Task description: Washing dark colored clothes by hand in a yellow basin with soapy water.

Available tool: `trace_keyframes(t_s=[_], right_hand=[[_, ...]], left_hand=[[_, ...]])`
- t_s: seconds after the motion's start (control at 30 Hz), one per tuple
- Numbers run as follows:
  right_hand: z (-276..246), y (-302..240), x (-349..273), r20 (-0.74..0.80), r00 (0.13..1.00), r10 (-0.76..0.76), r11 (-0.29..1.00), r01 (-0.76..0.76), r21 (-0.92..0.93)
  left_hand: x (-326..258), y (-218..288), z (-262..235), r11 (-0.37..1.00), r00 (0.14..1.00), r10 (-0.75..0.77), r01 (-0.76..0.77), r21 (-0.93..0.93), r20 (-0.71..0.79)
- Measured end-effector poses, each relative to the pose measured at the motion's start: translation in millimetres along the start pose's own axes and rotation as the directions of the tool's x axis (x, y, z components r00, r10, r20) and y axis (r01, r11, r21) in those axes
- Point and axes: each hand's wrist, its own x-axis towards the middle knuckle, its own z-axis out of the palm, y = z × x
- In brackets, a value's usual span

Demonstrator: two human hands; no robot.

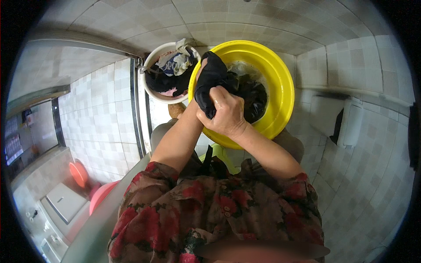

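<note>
We see tiled walls (250, 30); over the left rim of a yellow basin (285, 87), the right hand (228, 112) clenches black cloth (213, 72), mostly covering the left hand (203, 65), whose grip we cannot tell.

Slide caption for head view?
Right hand grips black cloth at a yellow basin, left hand mostly hidden by the cloth.

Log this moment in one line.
right hand: gripping bunched black cloth | left hand: mostly hidden by cloth | beneath: round yellow plastic basin
</note>
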Motion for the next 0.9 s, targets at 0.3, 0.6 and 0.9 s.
trace_keyframes(t_s=[0.3, 0.6, 0.9], right_hand=[[-22.5, 42.6, 39.0, -0.044, 0.859, 0.511, 0.851, -0.512, -0.116], [-27.2, 75.0, 40.0, -0.198, 0.861, 0.469, 0.847, -0.502, -0.175], [-7.6, 16.0, 3.1, -0.033, 0.999, 0.027, 1.0, -0.026, 0.012]], left_hand=[[-9.8, 52.0, 32.5, 0.513, 0.733, -0.677, 0.532, -0.673, 0.063], [-14.5, 50.3, 51.7, 0.552, 0.766, -0.628, 0.563, -0.615, 0.138], [-26.7, -31.6, -0.3, 0.767, 0.965, -0.007, 0.174, -0.618, 0.263]])
